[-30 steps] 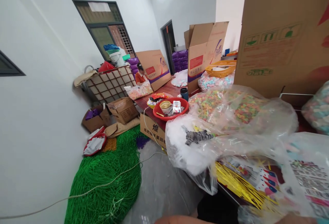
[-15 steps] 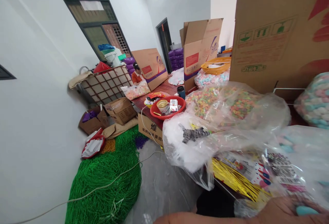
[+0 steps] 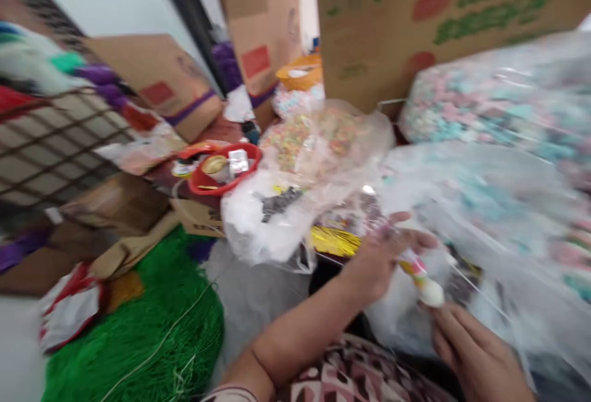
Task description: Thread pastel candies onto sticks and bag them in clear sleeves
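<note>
Low in the head view, my right hand (image 3: 480,343) pinches a round white marshmallow (image 3: 431,294) between thumb and fingers. A pink and yellow piece (image 3: 417,268) adjoins the marshmallow, running up toward my left hand (image 3: 373,266). My left hand is smeared by motion; its fingers reach rightward and look bent around something I cannot make out. Clear plastic with purple print (image 3: 378,225) lies at its fingertips. Beneath both hands is a translucent plastic bag (image 3: 392,322). A large clear bag of pale blue and pink marshmallows (image 3: 498,192) spreads to the right.
A bag of small colourful candies (image 3: 289,143), a red basin (image 3: 196,186) holding a cup and packets, gold ties (image 3: 335,242) and a white plastic bag (image 3: 249,223) crowd the table. Tall cartons (image 3: 364,39) stand behind. Green cord (image 3: 152,328) covers the floor at left.
The view has swung right and down. My left hand, earlier over a teal marshmallow at the lower right edge, now shows farther left; my right hand has come into view with a white marshmallow.
</note>
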{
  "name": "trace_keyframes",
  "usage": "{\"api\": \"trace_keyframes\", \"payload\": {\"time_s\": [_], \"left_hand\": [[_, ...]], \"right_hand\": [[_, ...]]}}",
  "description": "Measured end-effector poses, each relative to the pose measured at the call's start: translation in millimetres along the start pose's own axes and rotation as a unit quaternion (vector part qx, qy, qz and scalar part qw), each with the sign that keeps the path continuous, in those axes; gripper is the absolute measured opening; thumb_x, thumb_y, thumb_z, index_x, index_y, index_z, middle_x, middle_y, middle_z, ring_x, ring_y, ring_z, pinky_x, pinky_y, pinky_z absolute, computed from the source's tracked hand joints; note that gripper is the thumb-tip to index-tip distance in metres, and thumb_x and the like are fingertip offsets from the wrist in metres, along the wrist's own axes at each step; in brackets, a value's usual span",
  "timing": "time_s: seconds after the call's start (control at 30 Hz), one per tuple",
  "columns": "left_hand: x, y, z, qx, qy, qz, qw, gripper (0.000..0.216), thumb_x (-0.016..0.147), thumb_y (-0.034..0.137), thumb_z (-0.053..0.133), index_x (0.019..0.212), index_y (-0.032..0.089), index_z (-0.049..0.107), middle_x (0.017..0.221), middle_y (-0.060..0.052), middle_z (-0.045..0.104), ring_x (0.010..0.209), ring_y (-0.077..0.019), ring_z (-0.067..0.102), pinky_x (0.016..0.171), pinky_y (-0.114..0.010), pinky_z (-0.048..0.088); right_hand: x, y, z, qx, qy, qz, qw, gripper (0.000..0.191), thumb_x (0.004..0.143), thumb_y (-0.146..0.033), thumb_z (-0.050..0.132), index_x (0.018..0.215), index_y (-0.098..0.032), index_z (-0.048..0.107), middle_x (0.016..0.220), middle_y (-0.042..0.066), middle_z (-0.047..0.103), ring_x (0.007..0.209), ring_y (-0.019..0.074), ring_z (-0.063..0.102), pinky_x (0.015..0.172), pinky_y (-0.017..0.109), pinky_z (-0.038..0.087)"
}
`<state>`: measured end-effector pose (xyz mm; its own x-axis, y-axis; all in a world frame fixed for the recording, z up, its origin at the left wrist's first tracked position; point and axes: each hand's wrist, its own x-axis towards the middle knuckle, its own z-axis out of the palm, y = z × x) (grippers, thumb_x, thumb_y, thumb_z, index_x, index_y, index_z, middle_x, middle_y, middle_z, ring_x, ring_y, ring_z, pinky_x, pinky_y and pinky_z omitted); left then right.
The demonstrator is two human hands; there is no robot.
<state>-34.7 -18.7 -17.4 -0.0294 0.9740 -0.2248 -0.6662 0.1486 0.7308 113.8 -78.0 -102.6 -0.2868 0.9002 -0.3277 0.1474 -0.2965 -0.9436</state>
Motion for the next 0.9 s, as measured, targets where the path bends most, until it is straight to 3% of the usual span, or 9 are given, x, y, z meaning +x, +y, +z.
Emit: {"api": "trace_keyframes", "payload": {"time_s": [0.07, 0.17, 0.27, 0.43, 0.57, 0.67, 0.8, 0.9], "left_hand": [[11.8, -1.1, -2.6, -0.036, -0.016, -0.002, 0.999, 0.033, 0.068, 0.042, 0.079, 0.088, 0.019, 0.066, 0.063, 0.001, 0.066, 0.069, -0.0161, 0.068, 0.081, -0.031, 0.051], [14.5, -14.4, -0.3, -0.047, -0.045, -0.032, 0.997, 0.029, 0.071, 0.041, 0.077, 0.079, 0.018, 0.062, 0.061, 0.003, 0.06, 0.068, -0.0175, 0.067, 0.079, -0.034, 0.051], [6.5, -24.0, 3.0, -0.027, -0.083, -0.039, 0.995, 0.029, 0.075, 0.044, 0.074, 0.076, 0.019, 0.06, 0.063, 0.002, 0.058, 0.07, -0.0178, 0.066, 0.072, -0.031, 0.05], [2.3, -24.6, 3.1, 0.01, -0.127, -0.054, 0.99, 0.031, 0.08, 0.047, 0.07, 0.073, 0.018, 0.059, 0.065, 0.0, 0.057, 0.071, -0.0168, 0.063, 0.052, -0.023, 0.04], [13.7, -14.2, 1.4, 0.001, -0.088, -0.03, 0.996, 0.033, 0.078, 0.045, 0.072, 0.069, 0.017, 0.058, 0.063, 0.002, 0.055, 0.073, -0.0147, 0.064, 0.073, -0.027, 0.049], [20.3, -11.9, 1.9, -0.006, -0.08, -0.014, 0.997, 0.032, 0.078, 0.043, 0.072, 0.068, 0.017, 0.057, 0.061, 0.003, 0.053, 0.073, -0.0142, 0.064, 0.085, -0.031, 0.049], [12.7, -23.8, 3.7, 0.023, -0.109, -0.031, 0.993, 0.035, 0.08, 0.043, 0.071, 0.063, 0.017, 0.054, 0.063, 0.002, 0.054, 0.072, -0.0148, 0.064, 0.087, -0.033, 0.049], [5.5, -29.1, 0.4, 0.044, -0.139, -0.069, 0.987, 0.025, 0.081, 0.041, 0.071, 0.078, 0.019, 0.062, 0.071, 0.0, 0.062, 0.078, -0.0166, 0.065, 0.084, -0.032, 0.049]], "right_hand": [[-7.8, -8.3, 0.4, 0.041, 0.087, 0.001, 0.995, 0.035, 0.089, -0.058, 0.056, 0.086, -0.024, 0.064, 0.056, -0.002, 0.047, 0.049, 0.0134, 0.041, 0.044, 0.028, 0.033], [-6.7, -22.1, 1.7, 0.036, 0.138, -0.023, 0.99, 0.043, 0.082, -0.061, 0.063, 0.093, -0.02, 0.066, 0.052, -0.004, 0.046, 0.046, 0.0114, 0.036, 0.044, 0.026, 0.027], [-5.6, -31.0, 1.5, 0.088, 0.12, -0.001, 0.989, 0.045, 0.079, -0.061, 0.065, 0.091, -0.018, 0.066, 0.047, -0.005, 0.045, 0.042, 0.009, 0.032, 0.042, 0.023, 0.022], [-4.2, -40.6, 0.2, 0.247, 0.01, 0.064, 0.967, 0.04, 0.08, -0.055, 0.066, 0.087, -0.016, 0.064, 0.039, -0.009, 0.035, 0.036, 0.0056, 0.019, 0.04, 0.022, 0.014], [-5.1, -39.3, -6.0, 0.159, 0.061, 0.017, 0.985, 0.044, 0.079, -0.056, 0.068, 0.098, -0.017, 0.066, 0.05, -0.004, 0.051, 0.043, 0.0084, 0.035, 0.041, 0.022, 0.024], [-8.1, -33.1, -9.3, 0.058, 0.085, -0.016, 0.995, 0.041, 0.08, -0.056, 0.066, 0.094, -0.018, 0.069, 0.053, -0.002, 0.054, 0.046, 0.0104, 0.041, 0.044, 0.024, 0.03], [-8.6, -30.2, -3.9, 0.045, 0.1, -0.018, 0.994, 0.041, 0.085, -0.057, 0.059, 0.094, -0.018, 0.07, 0.05, -0.003, 0.051, 0.043, 0.0104, 0.038, 0.043, 0.025, 0.028], [-6.0, -31.5, 0.4, 0.069, 0.113, -0.024, 0.991, 0.04, 0.086, -0.055, 0.058, 0.096, -0.018, 0.071, 0.05, -0.004, 0.05, 0.043, 0.01, 0.038, 0.043, 0.024, 0.029]]}}
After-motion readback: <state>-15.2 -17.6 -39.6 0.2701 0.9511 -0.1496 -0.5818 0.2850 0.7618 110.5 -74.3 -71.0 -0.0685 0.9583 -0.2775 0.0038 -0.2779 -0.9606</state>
